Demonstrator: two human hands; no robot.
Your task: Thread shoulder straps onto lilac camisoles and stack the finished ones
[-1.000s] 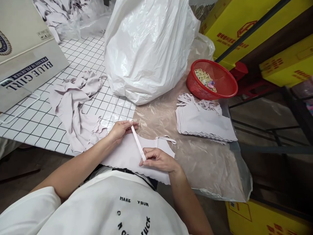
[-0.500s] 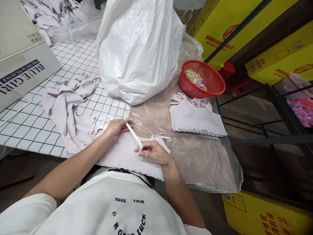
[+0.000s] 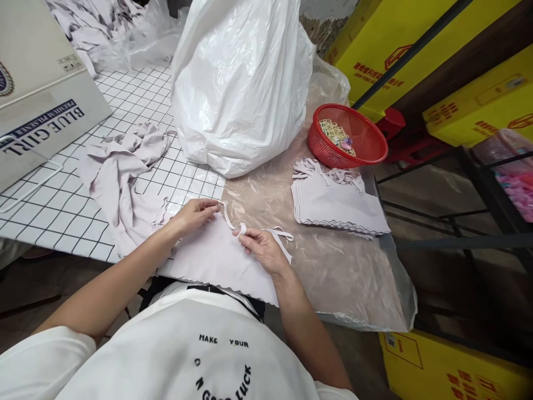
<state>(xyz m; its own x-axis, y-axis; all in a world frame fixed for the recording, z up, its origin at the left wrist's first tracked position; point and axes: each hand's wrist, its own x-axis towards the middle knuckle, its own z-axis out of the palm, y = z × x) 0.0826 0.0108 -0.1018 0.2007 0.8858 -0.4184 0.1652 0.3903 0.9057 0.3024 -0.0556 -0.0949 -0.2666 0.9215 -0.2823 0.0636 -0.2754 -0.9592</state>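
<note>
A pale lilac camisole [image 3: 212,253] with a wavy hem lies flat at the table's near edge. Its left shoulder strap [image 3: 227,218] curves up between my two hands. Fingers of my left hand [image 3: 199,214] pinch the strap where it meets the top of the cloth. In my right hand [image 3: 263,247], thumb and forefinger close on the strap's looped other end. A second strap [image 3: 283,233] lies loose just beyond my right hand. Further right rests a stack of folded camisoles [image 3: 339,203], their straps bunched along the far side.
A crumpled pile of lilac fabric [image 3: 120,178] lies left on the grid-patterned cloth [image 3: 154,91]. Behind stand a big white plastic bag [image 3: 241,89] and a red basket [image 3: 375,141] with small pieces. A carton [image 3: 54,122] stands far left; a dark metal rack [image 3: 449,241] is at right.
The strap was stretched straight between my hands and now hangs slack in a curve. My right hand has moved slightly up, closer to the left one.
</note>
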